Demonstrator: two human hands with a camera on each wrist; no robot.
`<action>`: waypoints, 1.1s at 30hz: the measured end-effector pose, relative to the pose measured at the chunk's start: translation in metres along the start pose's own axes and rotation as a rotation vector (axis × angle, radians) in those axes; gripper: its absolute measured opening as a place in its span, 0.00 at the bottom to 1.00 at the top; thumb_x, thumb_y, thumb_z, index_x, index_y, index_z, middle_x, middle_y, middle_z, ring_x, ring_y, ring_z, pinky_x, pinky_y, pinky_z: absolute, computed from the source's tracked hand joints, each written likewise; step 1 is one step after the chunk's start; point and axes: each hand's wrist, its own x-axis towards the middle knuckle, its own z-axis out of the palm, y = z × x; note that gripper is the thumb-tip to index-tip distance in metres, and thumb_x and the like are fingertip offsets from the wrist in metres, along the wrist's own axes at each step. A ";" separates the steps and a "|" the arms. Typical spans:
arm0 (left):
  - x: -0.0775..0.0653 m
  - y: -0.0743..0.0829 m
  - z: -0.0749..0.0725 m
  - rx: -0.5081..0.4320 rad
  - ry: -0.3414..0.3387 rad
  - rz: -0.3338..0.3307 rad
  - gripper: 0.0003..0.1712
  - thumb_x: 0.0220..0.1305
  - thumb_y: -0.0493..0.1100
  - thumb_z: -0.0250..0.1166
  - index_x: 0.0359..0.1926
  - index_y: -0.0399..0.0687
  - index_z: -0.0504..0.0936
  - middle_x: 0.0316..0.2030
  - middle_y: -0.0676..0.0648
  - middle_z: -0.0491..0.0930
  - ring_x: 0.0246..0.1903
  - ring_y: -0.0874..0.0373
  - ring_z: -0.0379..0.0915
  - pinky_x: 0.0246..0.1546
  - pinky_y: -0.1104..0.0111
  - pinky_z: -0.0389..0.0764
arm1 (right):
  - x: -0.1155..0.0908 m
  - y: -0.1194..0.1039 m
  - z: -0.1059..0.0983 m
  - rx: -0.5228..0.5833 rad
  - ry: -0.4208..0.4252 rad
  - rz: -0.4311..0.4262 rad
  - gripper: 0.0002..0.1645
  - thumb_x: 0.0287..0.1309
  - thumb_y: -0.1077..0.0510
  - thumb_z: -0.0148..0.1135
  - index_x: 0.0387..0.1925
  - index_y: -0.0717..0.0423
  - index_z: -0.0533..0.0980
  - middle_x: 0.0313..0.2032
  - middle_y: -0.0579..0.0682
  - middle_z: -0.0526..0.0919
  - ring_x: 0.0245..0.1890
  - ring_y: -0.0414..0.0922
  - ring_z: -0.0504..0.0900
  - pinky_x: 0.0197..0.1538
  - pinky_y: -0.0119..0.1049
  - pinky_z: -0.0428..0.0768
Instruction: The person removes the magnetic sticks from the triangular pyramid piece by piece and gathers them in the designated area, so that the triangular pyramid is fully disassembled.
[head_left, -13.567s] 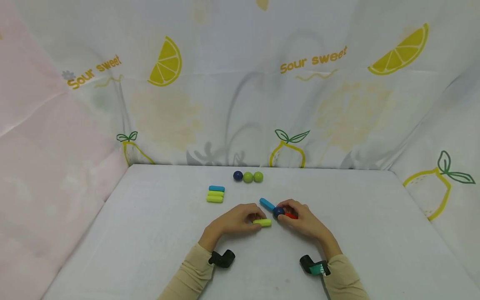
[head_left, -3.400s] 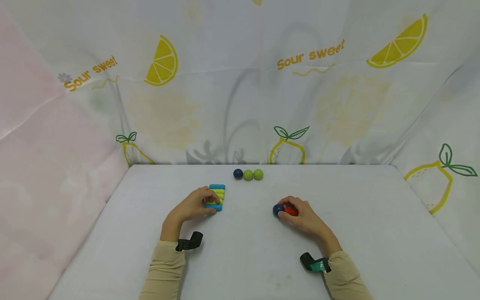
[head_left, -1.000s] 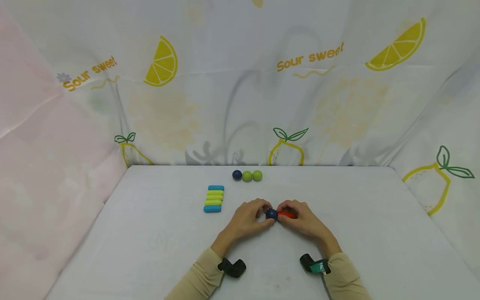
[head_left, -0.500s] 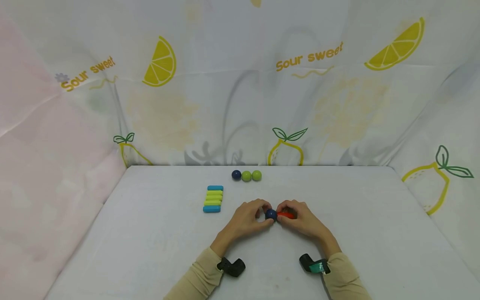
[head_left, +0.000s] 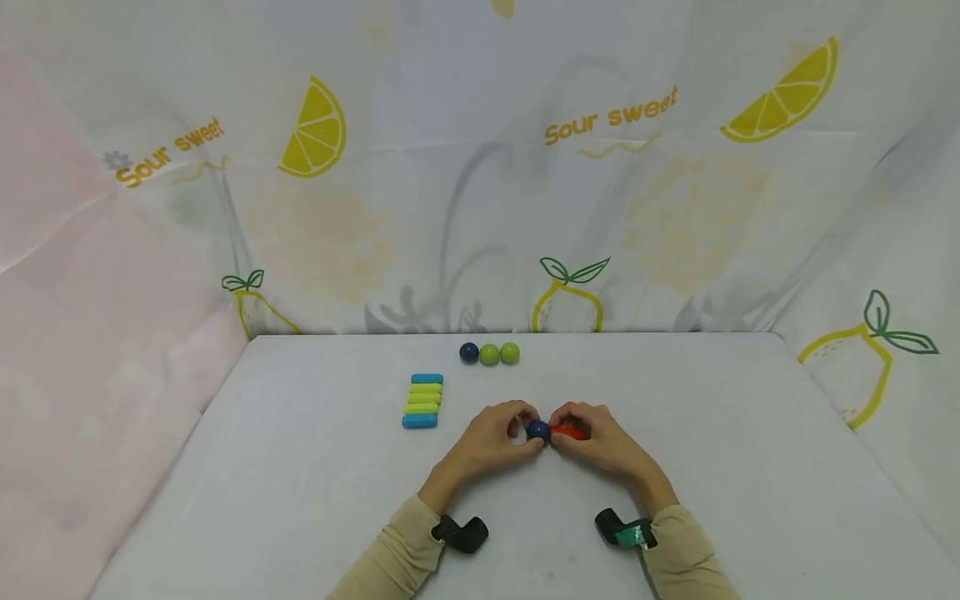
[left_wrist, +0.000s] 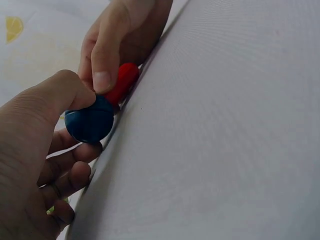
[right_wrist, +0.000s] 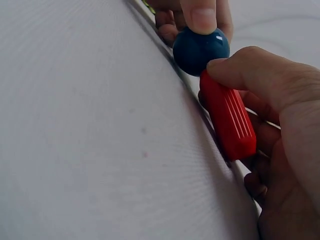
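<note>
Both hands meet over the middle of the table. My left hand (head_left: 491, 437) pinches a dark blue ball (left_wrist: 90, 120) between thumb and fingers. A short red stick (right_wrist: 229, 117) with ribbed sides is pinched by my right hand (head_left: 603, 442), its thumb on the end nearest the ball. Ball and stick touch end to end in the right wrist view. Back left of the hands lies a row of blue and yellow-green sticks (head_left: 422, 400), side by side. Along the back of the table sit a second dark blue ball (head_left: 468, 353) and two green balls (head_left: 499, 354).
The white table (head_left: 300, 500) ends at the back against a hanging white cloth (head_left: 450, 167) printed with lemons. The cloth also runs along the left and right sides. A black wrist camera (head_left: 465, 535) is on the left wrist, another black camera (head_left: 622, 529) on the right.
A yellow-green and a blue stick, earlier near the hands, now lie in the left row. The left hand came back from there to grip the ball; the right keeps the red stick.
</note>
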 end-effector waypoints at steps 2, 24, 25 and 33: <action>0.000 -0.001 0.000 -0.032 0.017 -0.015 0.14 0.56 0.49 0.66 0.44 0.56 0.78 0.32 0.58 0.75 0.28 0.66 0.67 0.30 0.77 0.67 | 0.000 -0.001 -0.001 -0.003 -0.002 0.027 0.10 0.57 0.52 0.65 0.42 0.41 0.77 0.37 0.37 0.81 0.37 0.34 0.74 0.45 0.32 0.69; 0.013 -0.014 -0.021 -0.179 0.150 -0.032 0.13 0.54 0.42 0.66 0.41 0.50 0.78 0.28 0.52 0.75 0.28 0.62 0.69 0.28 0.75 0.69 | 0.001 0.006 -0.005 0.038 -0.047 -0.013 0.09 0.57 0.54 0.65 0.41 0.44 0.78 0.33 0.38 0.82 0.35 0.34 0.75 0.45 0.31 0.71; 0.016 -0.012 -0.025 -0.165 0.179 -0.026 0.13 0.54 0.42 0.67 0.42 0.49 0.79 0.29 0.52 0.76 0.28 0.61 0.69 0.28 0.75 0.70 | 0.001 0.006 -0.005 0.036 -0.044 -0.011 0.09 0.57 0.54 0.65 0.41 0.44 0.79 0.33 0.38 0.82 0.35 0.35 0.75 0.45 0.31 0.71; 0.051 -0.002 -0.044 0.125 0.245 0.081 0.19 0.56 0.48 0.68 0.47 0.47 0.78 0.40 0.51 0.80 0.37 0.59 0.72 0.39 0.70 0.75 | 0.000 0.003 -0.002 0.060 -0.016 0.055 0.09 0.57 0.55 0.65 0.41 0.47 0.77 0.30 0.42 0.79 0.34 0.37 0.73 0.42 0.32 0.70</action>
